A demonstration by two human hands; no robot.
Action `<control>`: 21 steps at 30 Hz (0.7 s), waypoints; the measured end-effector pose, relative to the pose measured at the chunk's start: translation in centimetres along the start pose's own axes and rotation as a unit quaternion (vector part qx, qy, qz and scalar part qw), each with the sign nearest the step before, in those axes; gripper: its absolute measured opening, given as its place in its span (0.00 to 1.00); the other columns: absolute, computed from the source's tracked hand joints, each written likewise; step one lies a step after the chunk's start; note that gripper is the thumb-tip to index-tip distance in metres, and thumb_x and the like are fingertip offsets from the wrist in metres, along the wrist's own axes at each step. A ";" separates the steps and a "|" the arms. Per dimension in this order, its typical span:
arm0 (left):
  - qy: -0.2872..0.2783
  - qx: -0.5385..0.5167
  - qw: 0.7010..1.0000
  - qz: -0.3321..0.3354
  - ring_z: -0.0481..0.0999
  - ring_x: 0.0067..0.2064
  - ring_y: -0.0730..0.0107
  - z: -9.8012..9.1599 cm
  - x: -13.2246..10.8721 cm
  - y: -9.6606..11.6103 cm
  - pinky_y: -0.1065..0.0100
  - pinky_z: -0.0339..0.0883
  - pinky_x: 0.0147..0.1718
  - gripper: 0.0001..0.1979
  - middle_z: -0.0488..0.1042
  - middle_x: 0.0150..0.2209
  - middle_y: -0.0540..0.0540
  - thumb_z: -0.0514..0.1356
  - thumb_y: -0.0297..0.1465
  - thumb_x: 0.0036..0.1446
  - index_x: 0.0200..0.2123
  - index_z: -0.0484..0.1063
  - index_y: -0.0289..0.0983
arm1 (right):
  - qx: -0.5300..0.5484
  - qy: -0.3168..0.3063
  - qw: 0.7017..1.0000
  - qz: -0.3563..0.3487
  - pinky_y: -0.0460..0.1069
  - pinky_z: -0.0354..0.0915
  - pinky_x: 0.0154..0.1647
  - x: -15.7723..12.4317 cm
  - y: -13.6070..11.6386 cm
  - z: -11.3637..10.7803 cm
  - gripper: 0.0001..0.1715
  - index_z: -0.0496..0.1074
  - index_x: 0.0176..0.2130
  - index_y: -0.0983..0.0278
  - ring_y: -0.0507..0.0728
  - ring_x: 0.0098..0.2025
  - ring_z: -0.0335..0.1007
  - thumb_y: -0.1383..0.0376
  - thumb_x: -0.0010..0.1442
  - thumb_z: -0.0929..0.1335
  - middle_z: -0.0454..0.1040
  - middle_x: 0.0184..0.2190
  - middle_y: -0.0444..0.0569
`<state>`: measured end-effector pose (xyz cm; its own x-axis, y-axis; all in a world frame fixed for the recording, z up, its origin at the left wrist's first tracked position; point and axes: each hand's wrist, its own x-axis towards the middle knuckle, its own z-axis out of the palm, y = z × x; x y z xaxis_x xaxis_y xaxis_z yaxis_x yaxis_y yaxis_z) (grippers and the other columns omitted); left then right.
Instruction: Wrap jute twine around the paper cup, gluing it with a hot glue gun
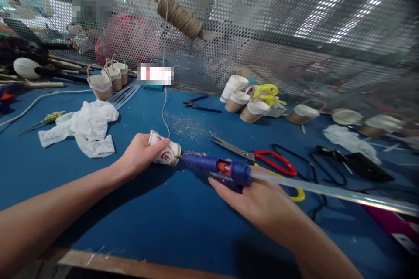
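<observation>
My left hand [143, 152] is wrapped round a small white paper cup [166, 156] with red and dark print, tipped on its side above the table. A strand of twine [164, 104] runs down to the cup from a spool of brown twine [180, 16] mounted at the mesh panel. In my right hand [258, 200] is a blue hot glue gun [209, 163], its nozzle at the cup's right end; whether it touches cannot be made out. A long clear glue stick [314, 186] sticks out of the gun's back. My right fingers are partly hidden behind the gun.
Scissors [275, 161] with red and yellow handles lie just beyond the glue gun. Blue-handled pliers [203, 107] lie farther back. Twine-wrapped cups [101, 87] stand back left, more [255, 109] back right. White crumpled cloth [81, 126] lies left. A black cable [310, 165] crosses the right side.
</observation>
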<state>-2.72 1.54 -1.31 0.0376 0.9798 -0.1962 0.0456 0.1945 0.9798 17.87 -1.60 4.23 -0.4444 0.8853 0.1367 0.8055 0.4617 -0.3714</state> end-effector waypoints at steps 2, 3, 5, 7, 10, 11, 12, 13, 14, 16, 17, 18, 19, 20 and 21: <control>-0.001 0.001 1.000 0.006 0.70 0.23 0.71 0.0 -0.1 0.0 0.71 0.62 0.25 0.13 0.73 0.22 0.47 0.59 0.37 0.46 0.24 0.71 0.31 | -0.004 0.005 1.000 -0.006 0.46 0.59 0.19 0.0 0.1 -0.1 0.12 0.64 0.21 0.61 0.51 0.19 0.62 0.65 0.54 0.60 0.68 0.17 0.43; -0.002 0.002 1.000 0.009 0.71 0.23 0.71 0.0 -0.1 0.0 0.71 0.62 0.25 0.13 0.74 0.22 0.46 0.59 0.37 0.46 0.24 0.71 0.31 | -0.005 0.007 1.000 -0.008 0.46 0.59 0.19 0.0 0.1 -0.1 0.12 0.64 0.21 0.61 0.51 0.18 0.61 0.65 0.54 0.60 0.68 0.17 0.43; -0.002 0.004 1.000 0.012 0.71 0.23 0.71 -0.1 -0.2 0.0 0.71 0.62 0.25 0.13 0.74 0.22 0.46 0.59 0.37 0.47 0.24 0.71 0.31 | -0.005 0.008 1.000 -0.009 0.46 0.58 0.18 0.1 0.2 -0.1 0.12 0.64 0.21 0.60 0.51 0.18 0.61 0.65 0.54 0.60 0.67 0.16 0.43; 0.000 0.010 1.000 0.015 0.71 0.23 0.71 -0.1 -0.2 0.0 0.72 0.62 0.24 0.13 0.74 0.21 0.47 0.59 0.37 0.47 0.23 0.71 0.31 | -0.005 0.017 1.000 -0.007 0.45 0.57 0.17 0.2 0.2 -0.1 0.13 0.62 0.20 0.60 0.51 0.17 0.60 0.64 0.54 0.60 0.66 0.16 0.43; 0.006 0.020 0.999 0.025 0.71 0.22 0.72 -0.1 -0.2 -0.2 0.72 0.62 0.23 0.13 0.74 0.21 0.47 0.59 0.37 0.47 0.23 0.72 0.31 | -0.011 0.028 1.000 0.001 0.46 0.56 0.16 0.4 0.3 0.0 0.15 0.61 0.17 0.60 0.51 0.17 0.61 0.64 0.53 0.61 0.66 0.15 0.42; 0.008 0.022 0.999 0.027 0.70 0.22 0.72 0.0 -0.2 -0.2 0.73 0.62 0.23 0.13 0.74 0.21 0.47 0.59 0.38 0.47 0.23 0.72 0.31 | -0.015 0.028 1.000 0.001 0.46 0.56 0.16 0.5 0.3 0.0 0.15 0.60 0.17 0.60 0.51 0.17 0.61 0.63 0.53 0.61 0.66 0.14 0.42; 0.009 0.023 0.999 0.028 0.71 0.22 0.72 0.0 -0.2 -0.3 0.73 0.62 0.23 0.13 0.74 0.21 0.47 0.59 0.38 0.47 0.24 0.72 0.31 | -0.020 0.028 0.999 0.001 0.46 0.56 0.16 0.5 0.2 0.0 0.16 0.60 0.16 0.60 0.51 0.17 0.62 0.63 0.53 0.61 0.66 0.14 0.42; 0.009 0.025 0.999 0.029 0.71 0.23 0.71 0.0 -0.2 -0.3 0.73 0.62 0.23 0.14 0.74 0.22 0.47 0.59 0.38 0.47 0.24 0.72 0.31 | -0.026 0.026 0.999 0.001 0.46 0.56 0.16 0.6 0.2 0.0 0.17 0.59 0.15 0.60 0.52 0.17 0.62 0.63 0.53 0.61 0.66 0.13 0.42; 0.007 0.026 0.999 0.028 0.71 0.23 0.71 0.0 -0.2 -0.3 0.73 0.62 0.23 0.14 0.75 0.22 0.46 0.59 0.38 0.47 0.25 0.73 0.31 | -0.032 0.025 0.999 0.001 0.46 0.56 0.16 0.6 0.2 0.0 0.18 0.59 0.15 0.60 0.52 0.18 0.63 0.63 0.53 0.61 0.66 0.13 0.42; 0.001 0.033 0.999 0.031 0.72 0.24 0.71 0.0 -0.2 -0.4 0.72 0.63 0.25 0.14 0.75 0.24 0.45 0.58 0.38 0.48 0.25 0.73 0.31 | -0.040 0.024 0.999 0.005 0.46 0.56 0.17 0.6 0.2 -0.1 0.19 0.58 0.14 0.60 0.52 0.18 0.63 0.63 0.53 0.61 0.65 0.12 0.42; -0.002 0.039 0.999 0.035 0.72 0.25 0.70 0.0 -0.3 -0.3 0.72 0.63 0.25 0.14 0.76 0.24 0.45 0.58 0.38 0.48 0.26 0.73 0.31 | -0.042 0.023 0.999 0.008 0.46 0.57 0.17 0.6 0.2 0.0 0.19 0.58 0.14 0.60 0.52 0.18 0.64 0.62 0.53 0.62 0.64 0.11 0.41; -0.005 0.049 0.998 0.041 0.72 0.25 0.70 0.0 -0.4 -0.3 0.72 0.64 0.26 0.15 0.76 0.25 0.45 0.57 0.39 0.48 0.26 0.73 0.31 | -0.043 0.022 0.999 0.011 0.46 0.57 0.18 0.6 0.2 0.0 0.19 0.58 0.14 0.60 0.53 0.18 0.64 0.62 0.53 0.62 0.63 0.10 0.41; -0.007 0.061 0.997 0.049 0.72 0.26 0.69 0.0 -0.4 -0.3 0.72 0.64 0.26 0.15 0.76 0.25 0.45 0.57 0.39 0.49 0.26 0.73 0.31 | -0.042 0.021 0.999 0.015 0.46 0.57 0.18 0.6 0.2 0.0 0.19 0.59 0.14 0.60 0.53 0.19 0.65 0.62 0.54 0.62 0.63 0.10 0.41; -0.007 0.073 0.996 0.057 0.72 0.26 0.69 -0.1 -0.5 -0.3 0.72 0.64 0.26 0.16 0.76 0.24 0.45 0.57 0.39 0.49 0.27 0.74 0.31 | -0.042 0.021 0.999 0.019 0.46 0.57 0.18 0.7 0.3 0.0 0.18 0.60 0.14 0.60 0.53 0.19 0.65 0.62 0.54 0.62 0.63 0.10 0.41; -0.008 0.083 0.994 0.063 0.72 0.26 0.69 -0.1 -0.6 -0.4 0.72 0.63 0.25 0.16 0.76 0.24 0.45 0.57 0.39 0.49 0.27 0.74 0.31 | -0.042 0.021 0.999 0.023 0.46 0.58 0.18 0.7 0.4 0.1 0.18 0.62 0.15 0.60 0.53 0.19 0.66 0.61 0.54 0.62 0.63 0.10 0.41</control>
<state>-2.83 0.88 -1.54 0.0691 0.9949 -0.0733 0.2045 0.0578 0.9772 17.83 -0.79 4.14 -0.3901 0.9068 0.1599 0.8559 0.4211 -0.3003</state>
